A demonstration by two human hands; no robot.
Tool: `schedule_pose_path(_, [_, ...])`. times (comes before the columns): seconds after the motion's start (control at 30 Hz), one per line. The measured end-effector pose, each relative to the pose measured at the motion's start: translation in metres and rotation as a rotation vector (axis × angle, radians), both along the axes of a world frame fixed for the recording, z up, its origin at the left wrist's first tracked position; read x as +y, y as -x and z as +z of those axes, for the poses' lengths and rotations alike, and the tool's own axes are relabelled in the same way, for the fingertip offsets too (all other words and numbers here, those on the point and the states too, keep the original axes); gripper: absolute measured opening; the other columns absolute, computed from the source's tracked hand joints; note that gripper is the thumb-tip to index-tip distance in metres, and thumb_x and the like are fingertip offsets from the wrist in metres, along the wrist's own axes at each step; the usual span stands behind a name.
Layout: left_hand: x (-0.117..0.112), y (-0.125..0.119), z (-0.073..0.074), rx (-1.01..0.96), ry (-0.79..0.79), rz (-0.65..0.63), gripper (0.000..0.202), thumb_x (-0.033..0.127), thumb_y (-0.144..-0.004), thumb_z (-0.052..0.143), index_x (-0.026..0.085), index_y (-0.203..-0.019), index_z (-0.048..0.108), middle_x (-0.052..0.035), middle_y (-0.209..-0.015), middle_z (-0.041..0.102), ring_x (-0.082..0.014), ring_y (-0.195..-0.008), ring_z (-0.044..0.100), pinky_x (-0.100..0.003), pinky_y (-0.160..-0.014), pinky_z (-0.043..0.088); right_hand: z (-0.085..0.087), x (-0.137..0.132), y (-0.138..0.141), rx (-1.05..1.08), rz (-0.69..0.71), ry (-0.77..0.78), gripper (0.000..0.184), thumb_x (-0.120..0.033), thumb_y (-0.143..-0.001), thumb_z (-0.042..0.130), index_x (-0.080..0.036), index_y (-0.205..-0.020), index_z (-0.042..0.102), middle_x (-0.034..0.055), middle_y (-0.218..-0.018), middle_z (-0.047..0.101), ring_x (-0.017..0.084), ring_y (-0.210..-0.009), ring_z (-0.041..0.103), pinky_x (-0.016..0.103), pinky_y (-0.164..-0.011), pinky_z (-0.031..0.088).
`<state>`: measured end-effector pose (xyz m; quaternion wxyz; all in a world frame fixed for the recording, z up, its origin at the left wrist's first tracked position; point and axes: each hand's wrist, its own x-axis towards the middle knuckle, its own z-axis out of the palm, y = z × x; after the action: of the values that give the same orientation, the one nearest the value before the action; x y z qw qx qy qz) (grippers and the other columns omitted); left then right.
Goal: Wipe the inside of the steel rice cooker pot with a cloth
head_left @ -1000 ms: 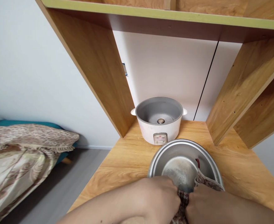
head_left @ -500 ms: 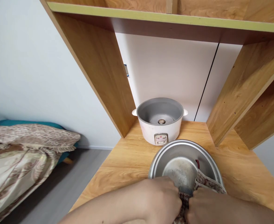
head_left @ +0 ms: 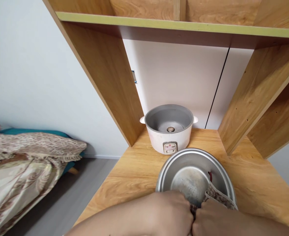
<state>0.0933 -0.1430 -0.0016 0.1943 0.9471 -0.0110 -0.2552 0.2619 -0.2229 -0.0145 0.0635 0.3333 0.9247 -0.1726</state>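
A patterned brown cloth (head_left: 219, 196) with a dark red loop is bunched between my two fists. My left hand (head_left: 172, 209) is closed round it, and my right hand (head_left: 212, 216) grips it close beside, the knuckles almost touching. Both hands are over the near side of a round metal inner pot (head_left: 188, 182), which stands on the wooden desk. Part of the cloth hangs over the pot's right inner wall. Behind the pot is the white rice cooker body (head_left: 169, 139), open at the top, its heating plate bare.
The wooden desk (head_left: 132, 170) has upright side panels (head_left: 105, 75) and a shelf with a yellow-green edge (head_left: 159, 23) above. At the left, a sofa draped with a patterned cover (head_left: 31, 164) stands by the white wall over a grey floor.
My fists have come closer together and slightly lower, still gripping the cloth. The view has shifted a little; the pot and rice cooker body stay in place.
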Motion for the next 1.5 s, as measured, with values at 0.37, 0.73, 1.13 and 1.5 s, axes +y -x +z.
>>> schedule_pose_path(0.37, [-0.002,-0.005,0.021,0.125,-0.069,0.018,0.053,0.034,-0.071,0.079,0.025,-0.043,0.034,0.0011,-0.039,0.042,-0.0168,-0.036,0.036,-0.038,-0.043,0.037,0.044,0.006,-0.007,-0.215,0.128,0.12,0.028,-0.032,-0.105,0.065,-0.013,-0.093,0.082,0.0082,-0.09,0.084,0.016,-0.062,0.059,0.035,-0.052,0.035])
schedule_pose_path(0.73, [0.0,0.0,0.015,0.082,-0.065,0.026,0.054,0.037,-0.076,0.077,0.026,-0.043,0.036,-0.0002,-0.04,0.045,-0.0176,-0.039,0.039,-0.038,-0.046,0.037,0.033,0.0,-0.011,-0.029,0.008,0.077,0.027,-0.035,-0.105,0.068,-0.02,-0.085,0.077,0.0021,-0.086,0.082,0.015,-0.063,0.058,0.034,-0.053,0.035])
schedule_pose_path(1.13, [0.001,-0.002,0.016,0.062,-0.053,-0.035,0.054,0.03,-0.083,0.074,0.025,-0.041,0.04,-0.0014,-0.044,0.053,-0.0174,-0.04,0.038,-0.04,-0.047,0.037,0.036,0.01,-0.01,-0.159,0.121,0.123,0.028,-0.03,-0.106,0.068,-0.013,-0.088,0.081,0.0081,-0.086,0.084,0.015,-0.055,0.053,0.031,-0.049,0.034])
schedule_pose_path(1.5, [0.003,-0.001,0.014,0.1,-0.043,0.013,0.062,0.03,-0.087,0.072,0.025,-0.04,0.031,-0.0003,-0.038,0.041,-0.0169,-0.037,0.032,-0.039,-0.043,0.034,0.044,0.014,0.003,-0.299,0.075,0.101,0.041,-0.038,-0.109,0.066,-0.014,-0.077,0.075,0.0036,-0.079,0.083,0.011,-0.043,0.026,0.033,-0.042,0.024])
